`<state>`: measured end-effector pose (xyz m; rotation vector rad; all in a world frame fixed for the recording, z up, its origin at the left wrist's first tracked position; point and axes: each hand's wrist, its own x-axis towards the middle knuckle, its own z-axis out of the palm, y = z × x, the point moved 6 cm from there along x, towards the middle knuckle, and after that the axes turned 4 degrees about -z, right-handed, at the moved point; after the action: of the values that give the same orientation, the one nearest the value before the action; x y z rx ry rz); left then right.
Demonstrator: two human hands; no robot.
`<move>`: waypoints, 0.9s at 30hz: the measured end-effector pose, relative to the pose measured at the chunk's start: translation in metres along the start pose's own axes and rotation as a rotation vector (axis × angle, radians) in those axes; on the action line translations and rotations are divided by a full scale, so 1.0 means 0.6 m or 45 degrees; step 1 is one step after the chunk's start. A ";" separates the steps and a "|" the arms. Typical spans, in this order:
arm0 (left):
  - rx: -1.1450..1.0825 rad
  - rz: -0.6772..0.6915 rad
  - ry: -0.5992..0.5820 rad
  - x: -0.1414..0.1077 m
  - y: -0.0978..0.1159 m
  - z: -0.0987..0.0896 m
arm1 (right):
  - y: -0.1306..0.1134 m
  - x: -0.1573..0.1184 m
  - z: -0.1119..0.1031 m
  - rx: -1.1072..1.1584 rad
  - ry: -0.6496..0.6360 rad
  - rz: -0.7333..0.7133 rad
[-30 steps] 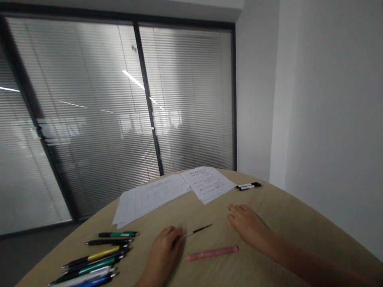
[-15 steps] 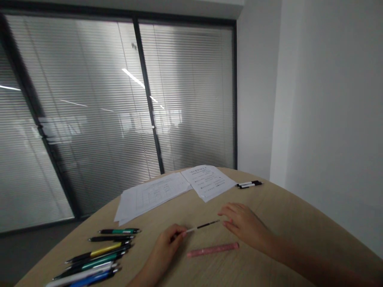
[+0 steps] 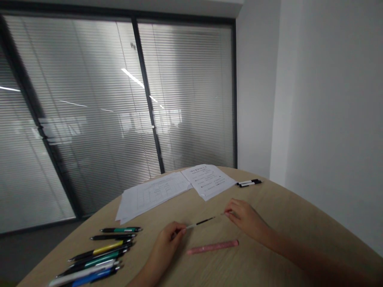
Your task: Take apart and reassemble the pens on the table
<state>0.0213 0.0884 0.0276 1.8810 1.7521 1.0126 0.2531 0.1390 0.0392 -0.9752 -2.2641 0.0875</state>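
Note:
My left hand (image 3: 170, 241) pinches one end of a thin pen refill (image 3: 201, 222), pale near the fingers and dark toward its far end, which points right. My right hand (image 3: 239, 214) is closed in a pinch to the right of the refill's tip, apart from it. A small pale piece (image 3: 223, 214) sticks out leftward from the right fingertips; what it is cannot be made out. Below the refill, between the hands, a pink tube-shaped pen body (image 3: 213, 247) lies on the wooden table (image 3: 254, 263).
Several pens (image 3: 98, 255) in green, black, yellow, white and blue lie at the left. Printed sheets (image 3: 155, 195) and another sheet (image 3: 208, 181) are at the back. Black-and-white pens (image 3: 249, 183) lie right of them, near the table's edge and the wall.
My right hand has moved slightly up and right, away from the refill's tip, and its fingers have closed on a small piece. The left hand still holds the refill.

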 end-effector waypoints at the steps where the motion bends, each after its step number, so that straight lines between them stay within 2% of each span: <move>1: 0.011 0.003 0.032 0.000 -0.003 -0.003 | 0.014 -0.001 0.003 0.017 0.012 0.051; 5: 0.082 0.043 0.118 0.001 -0.007 -0.013 | 0.064 -0.007 0.020 0.056 0.028 0.229; 8: 0.160 0.086 0.128 0.000 -0.003 -0.017 | 0.080 -0.011 0.030 0.016 0.000 0.284; 12: 0.340 0.008 0.135 0.001 -0.007 -0.017 | 0.072 -0.012 0.035 -0.026 -0.056 0.211; 15: 0.451 -0.064 0.115 0.003 -0.014 -0.012 | 0.054 -0.012 0.024 -0.078 -0.019 0.123; 18: 0.472 -0.081 0.098 0.006 -0.022 -0.007 | 0.023 -0.015 0.005 -0.117 0.080 -0.030; 20: 0.437 -0.035 0.112 0.008 -0.024 -0.006 | -0.007 -0.020 -0.002 -0.133 0.101 -0.234; 24: 0.335 0.131 0.184 0.006 -0.014 -0.010 | -0.063 -0.040 0.005 -0.188 0.016 -0.672; 27: 0.311 0.291 0.203 -0.005 0.013 -0.012 | -0.086 -0.052 0.019 -0.284 -0.075 -0.857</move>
<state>0.0217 0.0828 0.0369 2.2498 1.8528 1.0975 0.2298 0.0832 0.0289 -0.2704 -2.5734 -0.4385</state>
